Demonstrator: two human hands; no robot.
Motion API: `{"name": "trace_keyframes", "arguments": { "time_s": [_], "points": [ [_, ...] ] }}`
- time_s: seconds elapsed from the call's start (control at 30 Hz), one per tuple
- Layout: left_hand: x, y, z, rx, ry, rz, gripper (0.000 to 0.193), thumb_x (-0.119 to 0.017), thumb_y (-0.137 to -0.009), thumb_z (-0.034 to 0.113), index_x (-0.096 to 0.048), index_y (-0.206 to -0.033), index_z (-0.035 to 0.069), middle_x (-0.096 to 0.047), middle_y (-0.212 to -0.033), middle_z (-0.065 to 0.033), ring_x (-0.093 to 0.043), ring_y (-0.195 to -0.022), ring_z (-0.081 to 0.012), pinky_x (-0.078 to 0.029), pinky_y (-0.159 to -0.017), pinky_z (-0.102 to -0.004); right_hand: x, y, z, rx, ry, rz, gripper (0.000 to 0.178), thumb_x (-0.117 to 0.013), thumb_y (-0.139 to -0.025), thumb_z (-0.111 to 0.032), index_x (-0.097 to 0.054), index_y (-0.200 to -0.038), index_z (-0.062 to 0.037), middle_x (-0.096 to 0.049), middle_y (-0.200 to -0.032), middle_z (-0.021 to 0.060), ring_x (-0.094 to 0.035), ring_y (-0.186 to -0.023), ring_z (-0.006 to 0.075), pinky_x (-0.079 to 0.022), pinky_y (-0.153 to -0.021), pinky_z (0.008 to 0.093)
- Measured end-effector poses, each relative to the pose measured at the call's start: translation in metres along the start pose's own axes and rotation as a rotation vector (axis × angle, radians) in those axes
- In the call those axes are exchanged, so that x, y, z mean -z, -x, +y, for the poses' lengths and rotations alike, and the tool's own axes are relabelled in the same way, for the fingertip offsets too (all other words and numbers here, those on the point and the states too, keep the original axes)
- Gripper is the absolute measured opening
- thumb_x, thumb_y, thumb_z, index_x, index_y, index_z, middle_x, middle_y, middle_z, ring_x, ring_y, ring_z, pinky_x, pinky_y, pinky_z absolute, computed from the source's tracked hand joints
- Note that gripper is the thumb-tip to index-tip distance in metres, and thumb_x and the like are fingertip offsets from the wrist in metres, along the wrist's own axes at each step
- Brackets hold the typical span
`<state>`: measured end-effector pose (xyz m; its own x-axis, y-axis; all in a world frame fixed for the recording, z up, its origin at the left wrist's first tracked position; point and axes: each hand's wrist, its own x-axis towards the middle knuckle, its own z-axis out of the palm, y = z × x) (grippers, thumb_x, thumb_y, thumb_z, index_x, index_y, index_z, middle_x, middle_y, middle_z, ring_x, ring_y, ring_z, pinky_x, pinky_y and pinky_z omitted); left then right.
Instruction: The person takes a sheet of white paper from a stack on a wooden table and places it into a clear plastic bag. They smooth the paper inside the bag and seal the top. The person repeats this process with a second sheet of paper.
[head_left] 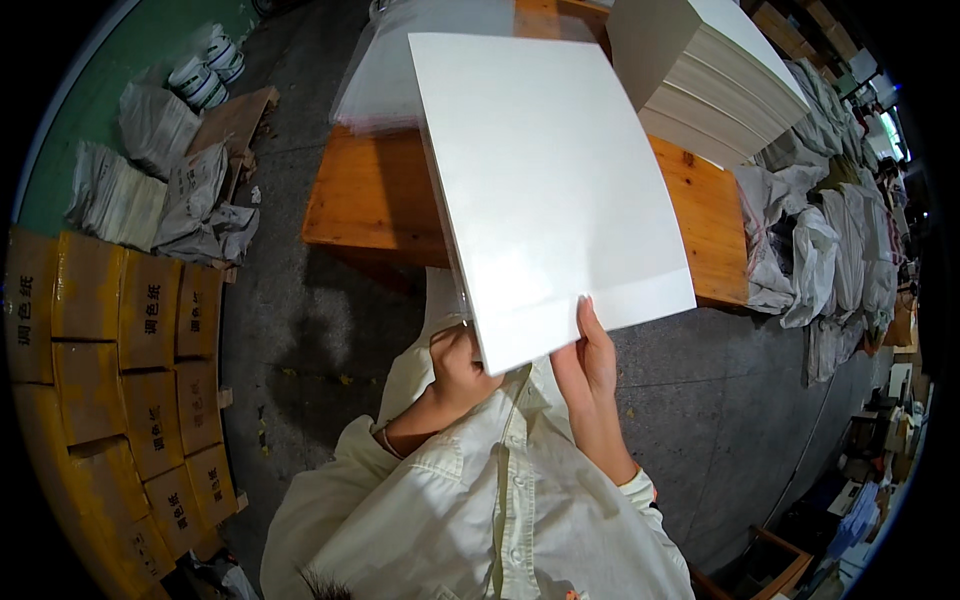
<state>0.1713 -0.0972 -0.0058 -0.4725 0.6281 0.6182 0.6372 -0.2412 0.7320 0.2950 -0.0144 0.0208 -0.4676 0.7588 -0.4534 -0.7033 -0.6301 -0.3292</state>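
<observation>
A large white paper pad (560,190) is held up in front of me, tilted, its far end above the wooden table. Along its left side and near edge, a shiny strip looks like clear plastic film. My left hand (460,362) is closed at the near left corner, its fingertips partly hidden. My right hand (588,360) grips the near edge, thumb on top and the other fingers underneath. Behind the pad, a pile of clear plastic sleeves (385,75) lies on the table (370,190). At the table's far right stands a tall stack of white pads (725,100).
Yellow-taped cardboard boxes (150,310) are stacked on the left. Beyond them sit wrapped bundles (120,190) and white buckets (205,75). Grey and white sacks (830,230) crowd the table's right side. A wooden frame (780,565) stands low at right.
</observation>
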Motion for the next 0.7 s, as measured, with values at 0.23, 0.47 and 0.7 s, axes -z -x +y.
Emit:
{"name": "trace_keyframes", "arguments": {
  "time_s": [0.23, 0.47, 0.7],
  "points": [
    [0.0, 0.001, -0.021, 0.368, 0.163, -0.052, 0.008, -0.059, -0.082, 0.005, -0.062, -0.084, -0.003, -0.063, -0.065, -0.0106, -0.063, -0.055, -0.0161, -0.046, -0.048, -0.0265, -0.006, -0.043, 0.009, -0.078, -0.168, -0.011, 0.034, -0.05, -0.093, -0.008, -0.042, -0.124, 0.0037, -0.051, -0.121, 0.0135, -0.049, -0.114, 0.0225, -0.039, -0.103, 0.036],
    [-0.005, 0.005, -0.03, 0.493, 0.17, -0.061, 0.02, -0.056, -0.09, 0.012, -0.063, -0.079, -0.002, -0.061, -0.058, -0.0064, -0.057, -0.051, -0.0084, -0.041, -0.045, -0.0223, -0.022, -0.071, 0.021, -0.105, -0.09, -0.03, 0.034, -0.049, -0.094, -0.013, -0.042, -0.122, 0.005, -0.05, -0.123, 0.0131, -0.047, -0.116, 0.0228, -0.034, -0.105, 0.0356],
    [-0.006, 0.0, -0.039, 0.658, 0.309, -0.008, 0.027, -0.054, -0.092, 0.018, -0.063, -0.075, -0.001, -0.058, -0.055, -0.0029, -0.051, -0.047, -0.0042, -0.038, -0.044, -0.0199, -0.03, -0.101, 0.029, -0.111, -0.168, -0.009, 0.032, -0.049, -0.094, -0.013, -0.043, -0.121, 0.0044, -0.051, -0.121, 0.0132, -0.047, -0.115, 0.0236, -0.034, -0.106, 0.0357]
  ]
}}
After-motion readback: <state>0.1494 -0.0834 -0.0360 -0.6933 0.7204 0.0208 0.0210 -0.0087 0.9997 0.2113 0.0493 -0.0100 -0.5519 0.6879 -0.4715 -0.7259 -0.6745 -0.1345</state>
